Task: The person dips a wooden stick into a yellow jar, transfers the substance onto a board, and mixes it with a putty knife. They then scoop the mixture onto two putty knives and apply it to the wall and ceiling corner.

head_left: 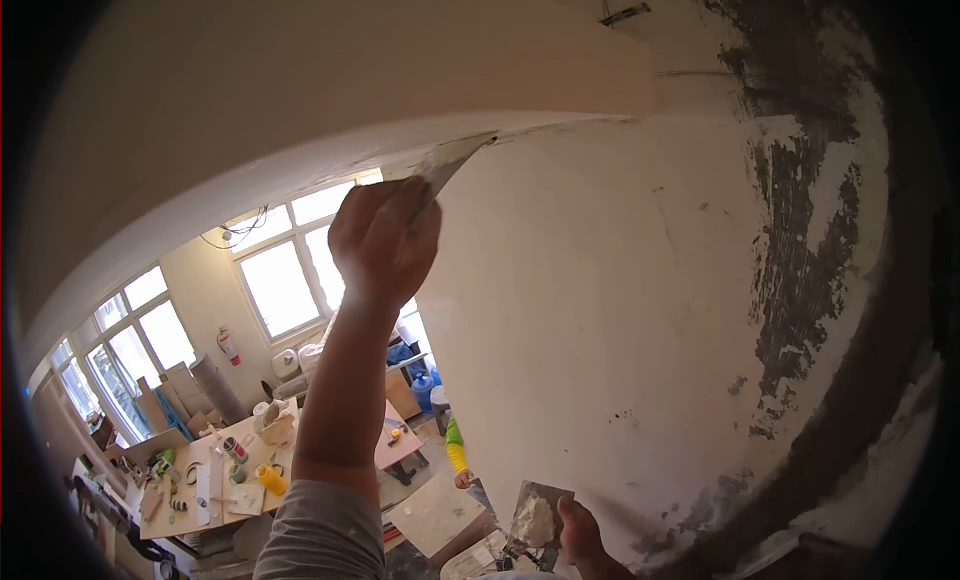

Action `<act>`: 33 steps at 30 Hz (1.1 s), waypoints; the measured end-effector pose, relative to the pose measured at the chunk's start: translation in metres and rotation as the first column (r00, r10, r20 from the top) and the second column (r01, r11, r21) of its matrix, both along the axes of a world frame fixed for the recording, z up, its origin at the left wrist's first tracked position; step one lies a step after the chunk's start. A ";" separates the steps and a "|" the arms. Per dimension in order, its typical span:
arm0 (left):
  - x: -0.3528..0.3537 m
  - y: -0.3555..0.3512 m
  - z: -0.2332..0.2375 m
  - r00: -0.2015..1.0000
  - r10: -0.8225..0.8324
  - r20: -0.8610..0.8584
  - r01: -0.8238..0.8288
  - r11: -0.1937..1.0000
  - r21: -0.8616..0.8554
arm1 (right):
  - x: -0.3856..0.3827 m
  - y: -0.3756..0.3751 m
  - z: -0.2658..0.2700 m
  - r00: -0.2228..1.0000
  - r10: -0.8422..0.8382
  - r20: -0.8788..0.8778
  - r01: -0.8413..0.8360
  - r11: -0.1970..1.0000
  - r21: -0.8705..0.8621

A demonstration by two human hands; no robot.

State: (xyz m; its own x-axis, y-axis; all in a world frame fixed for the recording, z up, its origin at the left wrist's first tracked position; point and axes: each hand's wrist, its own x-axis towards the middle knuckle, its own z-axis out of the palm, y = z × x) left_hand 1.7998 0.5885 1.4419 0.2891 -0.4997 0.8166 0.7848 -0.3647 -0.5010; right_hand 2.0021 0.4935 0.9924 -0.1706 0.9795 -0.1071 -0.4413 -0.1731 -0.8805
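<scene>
My left hand (385,235) is raised high, its fingers wrapped round a putty knife (455,172). The blade lies against the underside of the ceiling beam (330,145), close to where it meets the white wall (600,280). Some pale putty shows on the blade; the handle is mostly hidden by my fingers. Low at the bottom, my right hand (583,532) grips a flat metal plate (523,500) by its edge, thumb on top. A lump of pale putty (535,520) sits on that plate.
Below, a person's yellow-green sleeve (455,445) shows beside the wall edge. A worktable (190,520) holds bottles, tape and tools. A fire extinguisher (229,346) hangs between windows. Dark rough patches (800,230) mark the wall at right. Blue water jugs (422,390) stand behind.
</scene>
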 end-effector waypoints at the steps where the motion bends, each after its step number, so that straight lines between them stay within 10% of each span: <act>1: -0.010 -0.005 -0.004 1.000 0.006 0.018 -0.006 1.000 -0.009 | -0.001 -0.005 0.015 0.999 -0.022 0.036 0.023 0.999 -0.035; 4: -0.047 -0.029 -0.047 0.987 -0.053 0.153 0.100 0.943 -0.318 | -0.008 -0.020 0.056 0.998 -0.062 0.015 0.064 0.987 -0.145; 6: -0.079 -0.034 -0.105 0.986 0.167 0.018 -0.138 0.866 -0.480 | -0.010 -0.024 0.060 0.983 -0.081 -0.166 0.043 0.973 -0.225; 8: -0.080 -0.049 -0.168 0.830 -0.051 0.555 0.542 0.306 -0.783 | -0.012 -0.022 0.045 0.928 -0.058 -0.369 -0.031 0.972 -0.233; 12: -0.100 -0.041 -0.324 0.527 0.060 0.848 0.824 -0.281 -0.492 | -0.034 -0.031 0.054 0.833 0.014 -0.553 -0.168 0.959 -0.228; 14: -0.093 -0.077 -0.342 0.260 0.410 0.874 0.798 -0.601 0.045 | -0.054 -0.020 0.021 0.889 0.112 -0.443 -0.185 0.975 -0.125; 16: -0.093 -0.101 -0.364 0.295 0.387 0.874 0.648 -0.753 0.114 | -0.073 -0.021 0.007 0.897 0.151 -0.414 -0.223 0.966 -0.132; 26: -0.137 -0.149 -0.384 0.713 0.440 0.546 0.655 -0.696 -0.295 | -0.096 -0.073 0.084 0.879 -0.107 -0.464 -0.049 0.949 -0.312; 30: -0.137 -0.165 -0.346 0.349 0.588 0.730 0.866 -0.501 -0.010 | -0.094 -0.069 0.076 0.877 -0.202 -0.436 0.094 0.962 -0.258; 33: -0.147 -0.164 -0.346 0.372 0.426 0.825 0.790 -0.611 -0.041 | -0.087 -0.068 0.069 0.935 -0.210 -0.285 0.165 0.971 -0.174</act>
